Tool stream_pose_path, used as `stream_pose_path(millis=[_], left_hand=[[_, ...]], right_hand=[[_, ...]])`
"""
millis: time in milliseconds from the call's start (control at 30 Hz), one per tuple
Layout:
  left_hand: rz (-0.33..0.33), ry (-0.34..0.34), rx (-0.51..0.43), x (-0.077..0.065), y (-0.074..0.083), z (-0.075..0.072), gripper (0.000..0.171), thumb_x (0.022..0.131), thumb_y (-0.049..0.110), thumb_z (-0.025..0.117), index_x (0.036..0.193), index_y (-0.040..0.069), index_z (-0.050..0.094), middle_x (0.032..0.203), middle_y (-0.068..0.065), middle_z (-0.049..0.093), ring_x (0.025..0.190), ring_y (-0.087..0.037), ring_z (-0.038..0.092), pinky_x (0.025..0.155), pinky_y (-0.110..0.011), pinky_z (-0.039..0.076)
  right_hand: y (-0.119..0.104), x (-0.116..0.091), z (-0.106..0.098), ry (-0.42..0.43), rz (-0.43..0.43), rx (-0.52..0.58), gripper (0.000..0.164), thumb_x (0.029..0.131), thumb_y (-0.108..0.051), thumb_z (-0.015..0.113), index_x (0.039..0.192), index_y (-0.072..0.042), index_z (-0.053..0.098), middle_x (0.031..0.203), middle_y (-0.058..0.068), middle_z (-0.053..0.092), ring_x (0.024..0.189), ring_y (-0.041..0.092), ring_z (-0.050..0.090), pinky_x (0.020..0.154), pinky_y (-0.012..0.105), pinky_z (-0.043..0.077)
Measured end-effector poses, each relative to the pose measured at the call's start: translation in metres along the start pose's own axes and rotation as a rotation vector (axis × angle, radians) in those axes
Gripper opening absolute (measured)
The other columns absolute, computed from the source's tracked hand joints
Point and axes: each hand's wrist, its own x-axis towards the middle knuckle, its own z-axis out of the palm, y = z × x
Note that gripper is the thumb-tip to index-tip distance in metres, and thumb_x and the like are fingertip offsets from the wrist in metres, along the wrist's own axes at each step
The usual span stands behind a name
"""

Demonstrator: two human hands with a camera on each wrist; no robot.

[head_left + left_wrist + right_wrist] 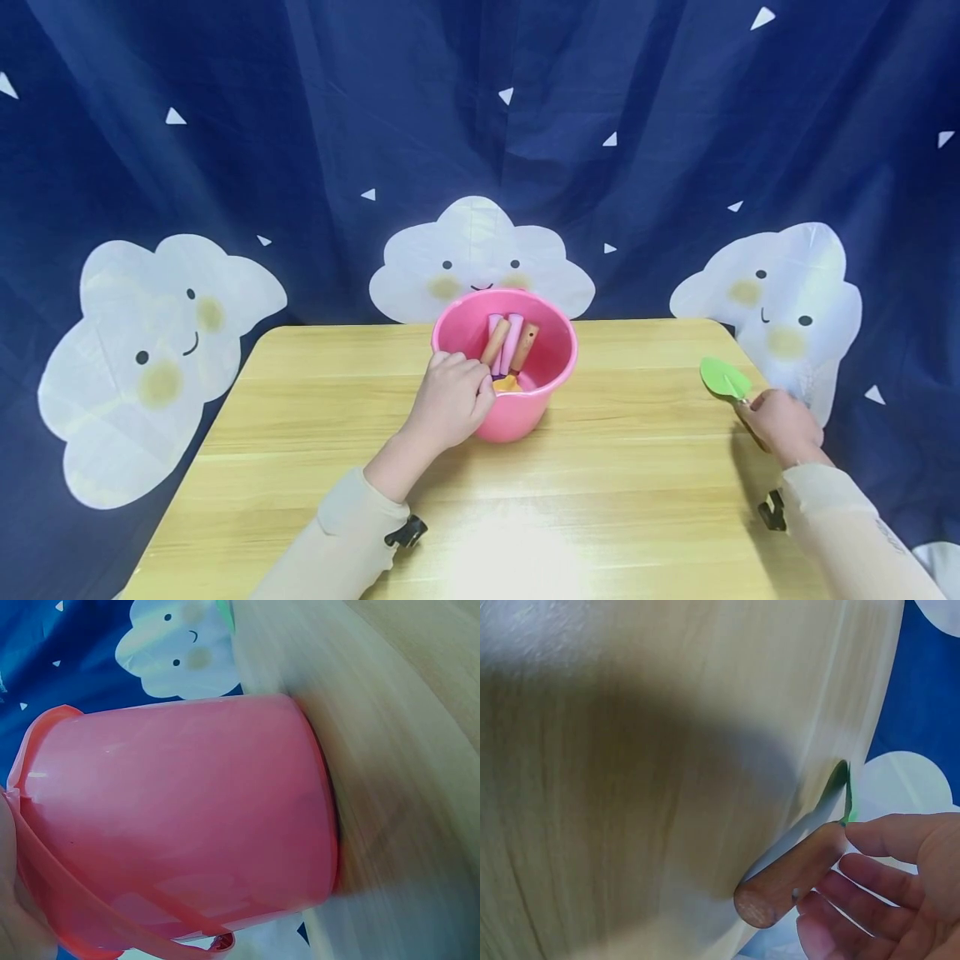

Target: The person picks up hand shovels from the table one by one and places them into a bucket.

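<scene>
A pink bucket (517, 412) stands upright on the wooden table. My left hand (453, 398) grips its near left rim; in the left wrist view only part of that hand (19, 915) shows beside the bucket's rim and its pink bail handle (97, 907). Inside the bucket lean tools with wooden handles (527, 346) and pink handles (512, 342); a yellow-orange part (507, 384) shows low down. At the table's right edge, my right hand (785, 421) holds a small trowel by its wooden handle (795, 874). The trowel's green blade (724, 379) points away to the left.
The light wooden table (315, 483) has rounded far corners. Behind it hangs a dark blue curtain (420, 100) with white clouds and triangles. A black clip-like piece (406, 532) sits at the left cuff, another (772, 510) at the right.
</scene>
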Motion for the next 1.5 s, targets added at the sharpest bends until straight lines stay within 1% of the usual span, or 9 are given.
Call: stream_pose_path(millis=[133,233,333,433,600,900,1067,1300,1500], left_hand=[[-0.002,-0.004,0.001,0.000,0.000,0.000,0.026,0.093,0.020,0.051,0.068,0.018,0.051,0.062,0.007,0.045,0.064,-0.014,0.041,0.075,-0.036,0.035],[-0.002,-0.004,-0.003,-0.001,0.001,-0.001,0.027,0.094,0.022,0.047,0.068,0.018,0.051,0.062,0.007,0.046,0.064,-0.014,0.041,0.075,-0.036,0.036],[-0.002,-0.003,-0.010,-0.001,0.001,-0.001,0.028,0.095,0.023,0.045,0.068,0.018,0.051,0.062,0.007,0.046,0.064,-0.014,0.041,0.075,-0.036,0.036],[-0.004,-0.006,-0.011,0.000,0.002,-0.002,0.028,0.095,0.023,0.044,0.068,0.018,0.051,0.062,0.008,0.046,0.064,-0.014,0.041,0.075,-0.036,0.036],[-0.009,-0.011,-0.001,0.001,0.002,-0.003,0.028,0.095,0.024,0.044,0.068,0.019,0.051,0.062,0.008,0.045,0.065,-0.014,0.041,0.076,-0.036,0.036],[-0.010,-0.007,-0.007,0.000,0.002,-0.003,0.028,0.095,0.023,0.046,0.067,0.019,0.050,0.061,0.008,0.044,0.064,-0.014,0.041,0.076,-0.036,0.036],[-0.004,-0.001,-0.013,0.001,0.002,-0.002,0.028,0.095,0.022,0.046,0.067,0.019,0.049,0.061,0.008,0.043,0.064,-0.014,0.041,0.075,-0.036,0.036],[-0.007,-0.001,-0.011,0.000,0.001,-0.003,0.028,0.094,0.022,0.046,0.067,0.018,0.049,0.061,0.007,0.044,0.064,-0.014,0.041,0.075,-0.037,0.036],[-0.004,0.003,-0.016,-0.001,0.001,-0.002,0.028,0.094,0.023,0.045,0.066,0.019,0.049,0.061,0.008,0.043,0.063,-0.014,0.041,0.075,-0.037,0.036]], right_hand=[[0.001,-0.002,0.002,0.007,-0.009,0.003,0.042,0.095,-0.043,0.054,0.074,-0.008,0.065,0.071,0.013,0.059,0.068,0.032,0.055,0.049,0.047,0.040],[0.002,-0.003,0.002,0.002,-0.015,-0.007,0.045,0.097,-0.045,0.052,0.072,-0.009,0.062,0.070,0.014,0.058,0.067,0.033,0.056,0.049,0.048,0.040],[0.003,-0.003,0.004,-0.025,-0.024,-0.032,0.048,0.099,-0.046,0.047,0.072,-0.008,0.058,0.073,0.019,0.058,0.069,0.039,0.056,0.051,0.050,0.041],[0.007,-0.001,0.006,-0.066,-0.037,-0.055,0.043,0.100,-0.041,0.045,0.076,-0.007,0.057,0.082,0.027,0.060,0.073,0.045,0.057,0.053,0.054,0.042],[0.007,0.001,0.007,-0.092,-0.047,-0.076,0.036,0.099,-0.034,0.044,0.080,-0.005,0.056,0.089,0.032,0.059,0.076,0.047,0.057,0.056,0.056,0.043],[0.004,-0.001,0.010,-0.055,-0.081,-0.073,0.027,0.094,-0.027,0.049,0.075,-0.008,0.054,0.086,0.028,0.059,0.074,0.045,0.058,0.055,0.054,0.043],[0.001,-0.004,0.008,-0.035,-0.106,-0.070,0.033,0.097,-0.031,0.048,0.075,-0.007,0.054,0.084,0.028,0.059,0.071,0.042,0.057,0.053,0.051,0.042],[-0.006,-0.006,0.004,-0.019,-0.140,-0.066,0.029,0.094,-0.028,0.053,0.073,-0.008,0.056,0.080,0.025,0.061,0.067,0.039,0.057,0.054,0.049,0.042],[-0.012,-0.008,0.004,0.002,-0.173,-0.053,0.025,0.090,-0.025,0.057,0.071,-0.009,0.056,0.073,0.017,0.059,0.064,0.034,0.053,0.054,0.046,0.041]])
